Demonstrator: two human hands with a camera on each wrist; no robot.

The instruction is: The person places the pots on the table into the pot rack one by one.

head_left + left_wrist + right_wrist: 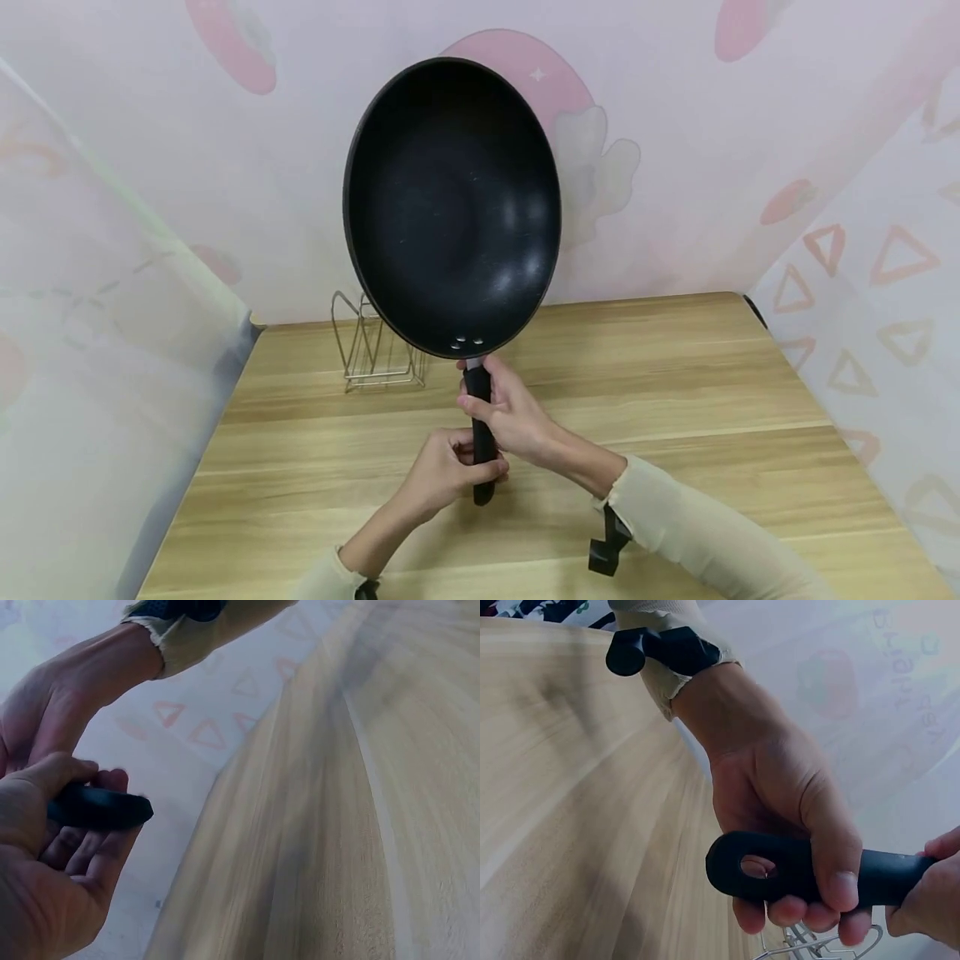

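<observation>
A black wok pan [450,208] is held upright above the wooden table [675,400], its dark inside facing me and its handle [480,417] pointing down. My right hand [506,408] grips the upper part of the handle just under the pan. My left hand [450,471] grips the lower end. In the left wrist view my left hand [45,885] curls round the black handle [97,808], with the right hand [52,705] above it. In the right wrist view the handle [795,866] has a hanging hole, the left hand [780,780] wraps it, and the right hand [930,900] shows at the edge.
A wire rack [375,350] stands on the table at the back left, behind the pan's lower rim; part of the rack [810,946] shows under the hands. Pale printed cloth screens close in the table at the back and both sides.
</observation>
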